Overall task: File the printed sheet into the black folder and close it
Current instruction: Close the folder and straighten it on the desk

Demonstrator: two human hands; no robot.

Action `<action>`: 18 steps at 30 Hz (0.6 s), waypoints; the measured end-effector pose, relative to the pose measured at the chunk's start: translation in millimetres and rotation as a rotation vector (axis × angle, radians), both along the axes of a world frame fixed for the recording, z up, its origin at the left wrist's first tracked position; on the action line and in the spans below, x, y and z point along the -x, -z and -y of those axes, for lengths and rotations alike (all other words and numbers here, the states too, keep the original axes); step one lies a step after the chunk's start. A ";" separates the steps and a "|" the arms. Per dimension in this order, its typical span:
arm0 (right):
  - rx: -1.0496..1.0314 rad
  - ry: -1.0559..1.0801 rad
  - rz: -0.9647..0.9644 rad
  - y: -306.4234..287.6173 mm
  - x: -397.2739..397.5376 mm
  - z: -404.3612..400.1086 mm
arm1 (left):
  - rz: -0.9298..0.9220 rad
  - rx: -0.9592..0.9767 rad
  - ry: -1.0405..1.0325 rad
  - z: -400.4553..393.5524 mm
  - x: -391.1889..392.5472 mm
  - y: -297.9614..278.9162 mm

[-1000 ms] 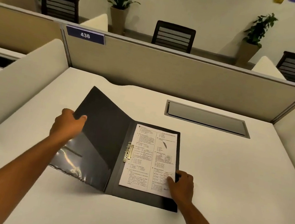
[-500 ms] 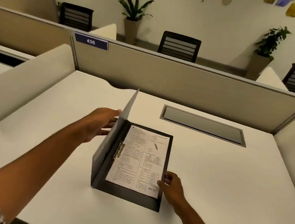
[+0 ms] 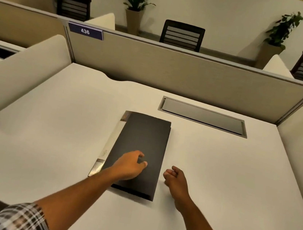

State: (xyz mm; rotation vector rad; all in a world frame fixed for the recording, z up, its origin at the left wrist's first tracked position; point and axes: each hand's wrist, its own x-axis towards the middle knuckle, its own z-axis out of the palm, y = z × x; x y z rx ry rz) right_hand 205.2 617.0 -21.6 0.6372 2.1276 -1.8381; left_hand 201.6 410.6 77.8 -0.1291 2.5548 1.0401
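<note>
The black folder [image 3: 142,147] lies closed on the white desk [image 3: 52,138], with a pale strip along its left spine edge. The printed sheet is hidden under the cover. My left hand [image 3: 131,166] rests on the lower part of the cover, fingers bent and slightly apart, gripping nothing. My right hand [image 3: 176,179] hovers just to the right of the folder's lower right edge, apart from it, with its fingers curled in loosely and nothing in them.
A grey cable hatch [image 3: 203,116] is set into the desk behind the folder. A beige partition [image 3: 173,74] labelled 436 closes the back, and cream side dividers [image 3: 19,70] flank the desk. Chairs and potted plants stand beyond.
My left hand swung the cover over from the left and laid it flat, so the folder went from open to closed. My right hand let go of the sheet and drew off to the right.
</note>
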 end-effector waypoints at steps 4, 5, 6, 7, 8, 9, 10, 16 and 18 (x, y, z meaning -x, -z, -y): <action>-0.061 -0.010 -0.021 0.9 -6.3 3.1 | 0.068 0.080 0.104 -0.7 -10.2 27.1; -0.070 -0.013 -0.027 0.8 -7.2 3.4 | 0.080 0.076 0.112 2.2 -11.3 32.4; -0.075 -0.013 -0.031 0.7 -7.5 3.4 | 0.089 0.063 0.114 6.3 -12.1 36.8; -0.079 -0.007 -0.031 0.6 -7.5 3.5 | 0.090 0.048 0.116 11.4 -12.0 40.7; -0.083 0.003 -0.026 0.5 -7.2 3.6 | 0.078 0.038 0.118 17.2 -11.3 43.7; -0.088 0.014 -0.018 0.3 -7.1 3.8 | 0.050 0.031 0.116 23.2 -10.4 46.0; -0.097 0.026 -0.008 -0.1 -6.6 4.8 | 0.009 0.026 0.105 30.6 -8.8 47.6; -0.227 0.031 -0.004 -9.3 -0.6 23.0 | -0.296 0.260 -0.110 87.9 5.5 53.5; -0.273 0.008 -0.025 -10.3 -1.3 34.2 | -0.253 0.330 -0.188 105.3 6.7 57.8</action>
